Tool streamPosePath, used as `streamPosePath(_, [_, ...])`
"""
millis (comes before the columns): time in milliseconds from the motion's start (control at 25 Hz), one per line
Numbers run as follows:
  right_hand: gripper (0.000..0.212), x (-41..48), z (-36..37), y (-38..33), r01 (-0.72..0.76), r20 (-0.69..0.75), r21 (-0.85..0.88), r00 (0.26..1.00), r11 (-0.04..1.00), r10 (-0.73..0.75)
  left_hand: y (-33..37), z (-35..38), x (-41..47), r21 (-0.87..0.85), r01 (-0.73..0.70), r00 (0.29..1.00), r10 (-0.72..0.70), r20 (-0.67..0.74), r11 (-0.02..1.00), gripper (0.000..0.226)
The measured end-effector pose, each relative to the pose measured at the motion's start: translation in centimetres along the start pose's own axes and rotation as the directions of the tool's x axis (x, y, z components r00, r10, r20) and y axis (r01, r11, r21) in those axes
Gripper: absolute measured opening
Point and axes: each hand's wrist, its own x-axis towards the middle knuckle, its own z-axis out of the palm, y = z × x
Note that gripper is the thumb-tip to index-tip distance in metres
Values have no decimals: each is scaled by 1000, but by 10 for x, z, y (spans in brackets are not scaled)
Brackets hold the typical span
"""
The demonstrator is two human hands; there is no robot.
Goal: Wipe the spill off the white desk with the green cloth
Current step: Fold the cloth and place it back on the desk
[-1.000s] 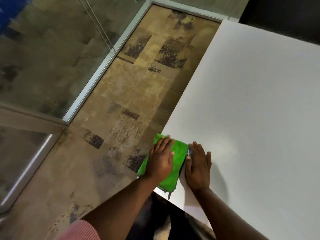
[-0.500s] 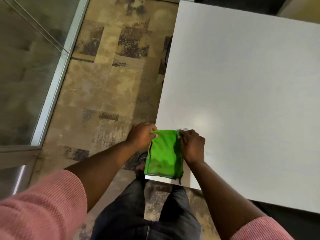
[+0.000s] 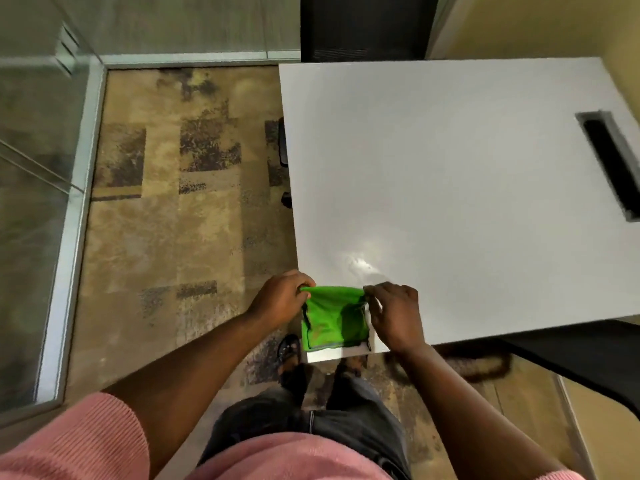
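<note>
A green cloth (image 3: 330, 318) hangs folded over the near left corner of the white desk (image 3: 450, 188). My left hand (image 3: 282, 299) pinches its upper left corner and my right hand (image 3: 393, 313) pinches its upper right corner, holding the top edge stretched between them just above the desk. A small wet, shiny patch, the spill (image 3: 360, 263), lies on the desk just beyond the cloth.
A dark cable slot (image 3: 611, 164) is cut into the desk at the right. Patterned carpet (image 3: 180, 209) and a glass partition (image 3: 31, 202) lie to the left. A dark chair part (image 3: 588, 355) sits under the desk's near right edge. My feet stand below the desk corner.
My hands went from pressing flat on the cloth to pinching its top corners and lifting that edge. The view swung so the desk now lies straight ahead.
</note>
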Motion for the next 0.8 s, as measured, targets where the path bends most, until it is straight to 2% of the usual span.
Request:
streamPosePath(200, [19,-52,-31,3,-118,-161,64,979,991,127,43,1,-18,-23,-141,990,141,-18,990,23])
streamPosePath(320, [18,-75,-52,9,-159,-296,157,934,975,200,74,4,-17,4,-231,973,231,-21,973,22])
streamPosePath(480, [18,-94,-76,34,-204,-400,203,875,958,272,127,15,-11,62,-270,962,273,-34,961,23])
streamPosePath(640, [17,-109,-107,74,-179,-511,231,814,956,276,179,39,-9,60,-278,958,282,-54,959,23])
streamPosePath(800, [12,-128,-151,130,-154,-580,337,743,929,334,247,74,-13,32,-279,954,281,-109,960,18])
